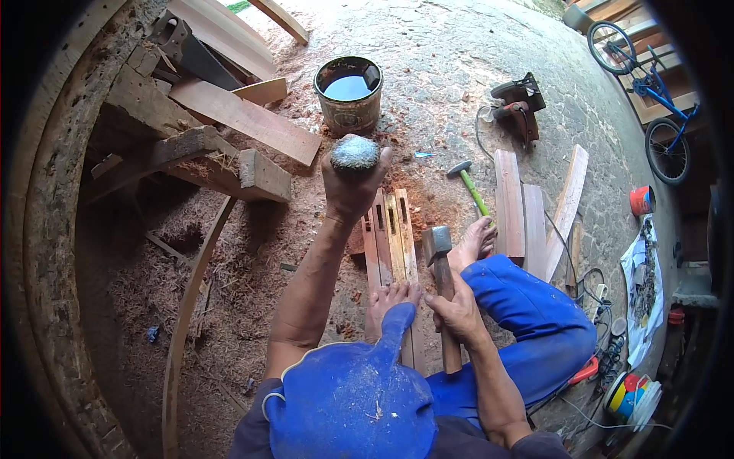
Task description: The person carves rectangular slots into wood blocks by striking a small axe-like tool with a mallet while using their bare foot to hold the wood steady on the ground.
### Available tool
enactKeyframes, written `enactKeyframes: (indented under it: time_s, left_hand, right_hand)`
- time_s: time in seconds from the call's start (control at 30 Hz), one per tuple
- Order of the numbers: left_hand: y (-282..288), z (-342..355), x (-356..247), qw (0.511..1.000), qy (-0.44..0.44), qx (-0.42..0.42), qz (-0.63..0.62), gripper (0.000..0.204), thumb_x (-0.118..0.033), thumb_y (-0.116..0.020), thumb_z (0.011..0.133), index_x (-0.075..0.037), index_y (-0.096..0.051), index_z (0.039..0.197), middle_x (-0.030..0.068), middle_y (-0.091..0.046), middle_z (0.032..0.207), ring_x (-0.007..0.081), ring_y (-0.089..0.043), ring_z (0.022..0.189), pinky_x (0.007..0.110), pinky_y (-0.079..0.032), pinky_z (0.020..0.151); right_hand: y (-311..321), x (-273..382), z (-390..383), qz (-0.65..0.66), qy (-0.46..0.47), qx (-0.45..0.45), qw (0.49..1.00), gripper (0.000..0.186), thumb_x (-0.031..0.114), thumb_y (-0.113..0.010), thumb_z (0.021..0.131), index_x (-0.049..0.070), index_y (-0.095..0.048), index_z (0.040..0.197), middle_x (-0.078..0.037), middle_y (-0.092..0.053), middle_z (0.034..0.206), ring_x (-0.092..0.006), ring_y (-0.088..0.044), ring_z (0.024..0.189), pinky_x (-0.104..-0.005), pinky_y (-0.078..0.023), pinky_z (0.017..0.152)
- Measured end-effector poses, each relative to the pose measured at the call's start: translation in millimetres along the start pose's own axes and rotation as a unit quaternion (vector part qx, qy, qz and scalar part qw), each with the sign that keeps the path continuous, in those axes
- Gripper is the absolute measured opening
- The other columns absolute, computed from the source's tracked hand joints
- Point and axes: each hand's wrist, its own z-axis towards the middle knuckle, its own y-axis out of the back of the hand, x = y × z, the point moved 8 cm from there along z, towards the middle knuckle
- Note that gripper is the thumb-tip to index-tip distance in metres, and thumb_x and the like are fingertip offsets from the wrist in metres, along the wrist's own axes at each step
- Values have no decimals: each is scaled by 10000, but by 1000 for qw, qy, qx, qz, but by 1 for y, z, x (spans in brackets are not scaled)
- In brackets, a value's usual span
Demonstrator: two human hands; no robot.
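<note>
Sitting on a floor littered with reddish sawdust and shavings, a person works amid carpentry clutter: at far left a curved, weathered wooden rim [46,229] and rough stacked planks [229,115], splintery and dusty. Left hand [353,180] is raised, fingers clamped around a rounded grey lump [355,153], gritty and dull, likely a stone or wad of abrasive; cannot tell which. Behind it stands a round, rusty can [349,93] of dark liquid. Below lie narrow slotted wooden strips [391,237], pale and smooth, pinned under bare feet. Right hand [457,312] is closed on the wooden handle of a hammer [441,283] with a blocky steel head, resting low near the strips. Farther right: a green-handled mallet [468,183], short boards [527,214], a circular saw [520,103]. Risks: the lump could slip from the raised grip and hit the feet; a hammer swing near bare toes could bruise them; the can might tip if knocked.
</note>
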Motion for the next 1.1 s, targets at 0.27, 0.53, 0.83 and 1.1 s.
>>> enactKeyframes:
  time_s: [0.27,0.53,0.83,1.1]
  left_hand:
    - [-11,4,1,998,19,56,-1,214,-169,-798,839,-17,-655,790,45,-690,709,134,-663,644,310,-537,637]
    - [10,-2,-16,992,-64,-24,105,159,-120,-758,855,-27,-652,781,30,-684,680,132,-658,597,306,-527,600]
    - [-1,-6,-15,996,-69,14,51,201,-112,-754,876,-37,-625,742,-30,-592,646,75,-524,566,283,-447,545]
    - [-9,-11,-7,998,-36,32,29,176,-136,-786,834,-27,-658,783,17,-661,688,128,-640,626,317,-512,618]
  right_hand:
    - [2,-1,0,-13,-1,-8,1000,443,60,-684,871,9,-494,1268,-47,-597,812,-96,-546,505,-267,-454,436]
    - [8,3,-7,-15,-6,-21,1000,589,58,-681,848,-18,-463,1390,-43,-573,764,-107,-524,479,-273,-445,426]
    - [16,7,-6,-52,24,-24,998,562,59,-681,837,-29,-496,1360,-43,-613,860,-114,-591,628,-271,-502,561]
    - [1,80,2,-202,206,-42,956,629,91,-699,838,11,-451,1411,-77,-659,1004,-145,-641,859,-311,-517,817]
